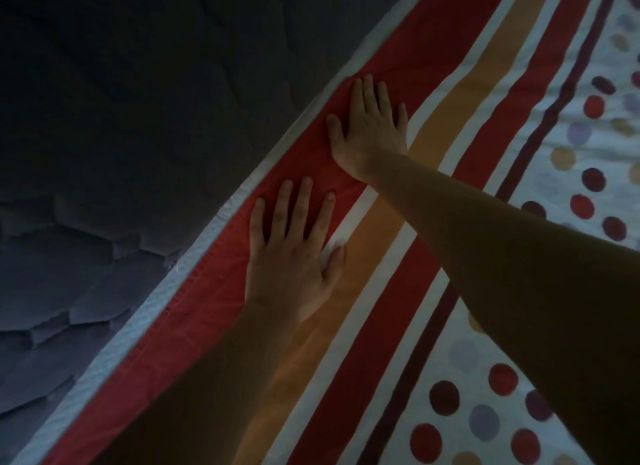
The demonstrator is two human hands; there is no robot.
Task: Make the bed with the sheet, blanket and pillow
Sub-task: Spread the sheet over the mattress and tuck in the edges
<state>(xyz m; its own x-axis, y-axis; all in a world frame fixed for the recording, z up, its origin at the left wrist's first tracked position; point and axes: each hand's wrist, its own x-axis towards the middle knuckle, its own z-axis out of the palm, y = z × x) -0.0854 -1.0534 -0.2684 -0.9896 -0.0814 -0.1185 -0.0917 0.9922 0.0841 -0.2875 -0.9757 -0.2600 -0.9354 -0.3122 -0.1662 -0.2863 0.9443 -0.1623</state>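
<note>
Along the red border of the sheet (194, 326), left hand (294, 253) and right hand (372, 128) lie flat, fingers spread; ideally sweep outward evenly, pushing wrinkles toward the edge.

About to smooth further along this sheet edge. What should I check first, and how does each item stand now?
1. Left hand flat on the red band of the sheet: ok.
2. Right hand flat on that band, farther along: ok.
3. White edge strip runs straight beside the dark surface: ok.
4. Band free of creases: cannot tell, light too dim.
5. Blanket and pillow within reach: cannot tell, neither in view.
</note>
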